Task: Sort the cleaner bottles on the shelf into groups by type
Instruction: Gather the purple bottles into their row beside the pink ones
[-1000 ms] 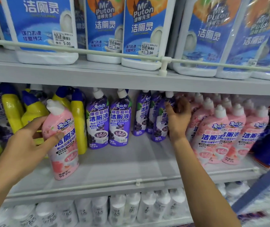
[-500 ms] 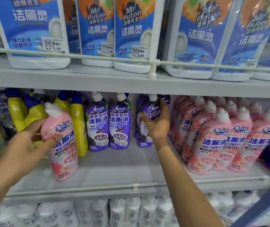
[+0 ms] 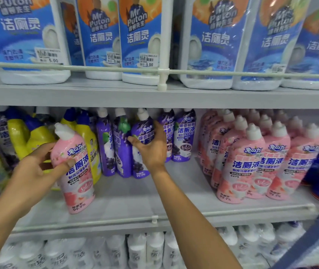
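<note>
Two loaded grips here. The left grip (image 3: pixel 32 171) is clamped on a pink bottle (image 3: pixel 75 171), thumb across the label and fingers behind. The bottle is tilted, with its cap leaning toward the yellow bottles (image 3: pixel 89 140) just behind it and its base low by the front rail (image 3: pixel 193 215) of the shelf (image 3: pixel 135 197). Whether that base touches the shelf, I can't tell. The right grip (image 3: pixel 151 150) is wrapped over the shoulder of a purple bottle (image 3: pixel 142 133), fingers curled round it, with the other purple bottles (image 3: pixel 184 136) packed tight on both sides. That's the first danger: pull or twist this one and the neighbours pressed against it could tip like dominoes, because they're tall, narrow and standing shoulder to shoulder. Second danger: the pink bottle looks glossy and is held only at mid-body, so a loose thumb could let it slide down and over the rail. Third, its home is surely the pink group (image 3: pixel 251 162), well beyond the right grip. The right forearm (image 3: pixel 184 210) lies straight across that path, so a crossing move risks a knock. And that pink group's front row is leaning already, close to the rail, so a careless nudge on arrival might send one off the edge. With both grips full, nothing's free to catch a faller.
</note>
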{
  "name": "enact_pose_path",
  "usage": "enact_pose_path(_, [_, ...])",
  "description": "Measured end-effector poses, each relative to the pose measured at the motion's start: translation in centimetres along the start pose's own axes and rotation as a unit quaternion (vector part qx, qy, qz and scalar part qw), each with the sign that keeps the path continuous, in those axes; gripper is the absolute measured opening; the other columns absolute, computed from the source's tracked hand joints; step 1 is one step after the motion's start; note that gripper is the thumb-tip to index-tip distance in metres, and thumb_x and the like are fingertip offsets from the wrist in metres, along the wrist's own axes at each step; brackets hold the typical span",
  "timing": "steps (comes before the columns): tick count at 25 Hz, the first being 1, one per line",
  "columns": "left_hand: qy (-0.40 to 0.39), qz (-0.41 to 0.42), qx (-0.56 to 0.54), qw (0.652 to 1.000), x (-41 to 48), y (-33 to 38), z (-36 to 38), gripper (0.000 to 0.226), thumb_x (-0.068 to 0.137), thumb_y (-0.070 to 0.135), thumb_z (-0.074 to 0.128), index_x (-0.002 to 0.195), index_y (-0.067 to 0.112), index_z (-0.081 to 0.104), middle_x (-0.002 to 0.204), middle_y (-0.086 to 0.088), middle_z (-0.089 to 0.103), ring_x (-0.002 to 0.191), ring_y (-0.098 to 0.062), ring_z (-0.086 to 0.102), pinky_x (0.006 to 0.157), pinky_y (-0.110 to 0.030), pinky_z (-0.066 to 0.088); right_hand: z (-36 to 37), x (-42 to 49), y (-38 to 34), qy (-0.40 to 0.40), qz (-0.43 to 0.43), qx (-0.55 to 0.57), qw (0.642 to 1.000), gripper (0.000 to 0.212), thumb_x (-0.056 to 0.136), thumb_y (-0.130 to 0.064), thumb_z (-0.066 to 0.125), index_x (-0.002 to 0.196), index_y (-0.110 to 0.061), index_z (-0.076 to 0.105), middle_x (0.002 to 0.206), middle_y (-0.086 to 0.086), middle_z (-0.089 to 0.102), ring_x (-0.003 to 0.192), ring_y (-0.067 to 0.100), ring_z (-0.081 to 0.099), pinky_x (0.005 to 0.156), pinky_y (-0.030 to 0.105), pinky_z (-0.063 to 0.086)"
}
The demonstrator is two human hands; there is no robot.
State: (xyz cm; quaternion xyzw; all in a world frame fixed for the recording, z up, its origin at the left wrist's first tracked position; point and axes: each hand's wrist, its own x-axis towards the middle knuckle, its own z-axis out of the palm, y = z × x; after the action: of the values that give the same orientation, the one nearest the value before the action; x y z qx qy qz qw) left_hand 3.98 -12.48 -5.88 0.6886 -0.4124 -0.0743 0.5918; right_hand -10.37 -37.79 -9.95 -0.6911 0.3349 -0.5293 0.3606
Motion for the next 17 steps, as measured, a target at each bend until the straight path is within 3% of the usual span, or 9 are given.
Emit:
enact_pose_path(3, [-0.039, 0.001, -0.057, 0.998, -0.2, 1.0, 2.5, 0.036, 0.088, 0.008, 0.074, 0.108, 0.038, 0.069, 0.097, 0.012, 0.078, 0.079, -0.001, 0.072, 0.065, -0.011, 0.056, 0.1, -0.5, -0.9, -0.036, 0.001, 0.040, 0.999, 0.098, 0.072, -0.048, 0.092, 0.153, -0.021, 0.043, 0.148, -0.001, 0.052, 0.134, 0.007, 0.047, 0.105, 0.011, 0.035])
enact_pose_path(6, [-0.095, 0.001, -0.100, 0.990, -0.3, 2.2, 5.5, 0.039, 0.085, 0.005, 0.073, 0.113, 0.032, 0.070, 0.103, 0.011, 0.078, 0.086, 0.000, 0.070, 0.073, -0.012, 0.056, -1.8, -1.8, -2.0, -0.040, 0.036, 0.120, 0.991, 0.077, 0.078, -0.037, 0.090, 0.144, -0.026, 0.052, 0.138, -0.009, 0.060, 0.130, 0.002, 0.055, 0.107, 0.016, 0.042])
enact_pose_path(9, [-0.133, -0.002, -0.141, 0.981, -0.2, 3.1, 9.0, 0.039, 0.078, 0.008, 0.077, 0.115, 0.019, 0.069, 0.104, 0.005, 0.079, 0.091, -0.005, 0.072, 0.077, -0.016, 0.057, -4.9, -5.4, -2.9, -0.068, 0.057, 0.170, 0.981, 0.053, 0.085, -0.027, 0.085, 0.132, -0.028, 0.060, 0.131, -0.014, 0.065, 0.120, -0.002, 0.062, 0.093, 0.015, 0.051])
enact_pose_path(11, [-0.138, -0.010, -0.165, 0.976, -0.2, 3.6, 11.3, 0.038, 0.075, 0.010, 0.079, 0.111, 0.015, 0.069, 0.102, 0.004, 0.079, 0.092, -0.007, 0.073, 0.077, -0.017, 0.057, -6.9, -7.9, -2.7, -0.100, 0.065, 0.187, 0.975, 0.056, 0.087, -0.017, 0.083, 0.138, -0.018, 0.059, 0.127, -0.007, 0.071, 0.114, 0.007, 0.069, 0.085, 0.020, 0.057])
enact_pose_path(13, [-0.157, -0.020, -0.185, 0.970, -0.4, 4.2, 13.5, 0.033, 0.079, 0.005, 0.079, 0.109, 0.016, 0.070, 0.102, 0.004, 0.079, 0.093, -0.008, 0.074, 0.076, -0.017, 0.057, -8.8, -8.9, -2.1, -0.092, 0.053, 0.174, 0.979, 0.061, 0.088, -0.013, 0.081, 0.142, -0.013, 0.055, 0.126, -0.002, 0.073, 0.114, 0.012, 0.071, 0.087, 0.023, 0.058])
enact_pose_path(17, [-0.233, -0.020, -0.189, 0.954, -0.4, 5.8, 16.0, 0.029, 0.087, 0.006, 0.076, 0.114, 0.014, 0.071, 0.106, 0.002, 0.079, 0.102, -0.014, 0.074, 0.083, -0.024, 0.060, -12.8, -8.3, -0.4, -0.081, 0.054, 0.094, 0.991, 0.057, 0.088, -0.011, 0.082, 0.139, -0.014, 0.056, 0.121, -0.003, 0.075, 0.108, 0.012, 0.072, 0.084, 0.021, 0.057])
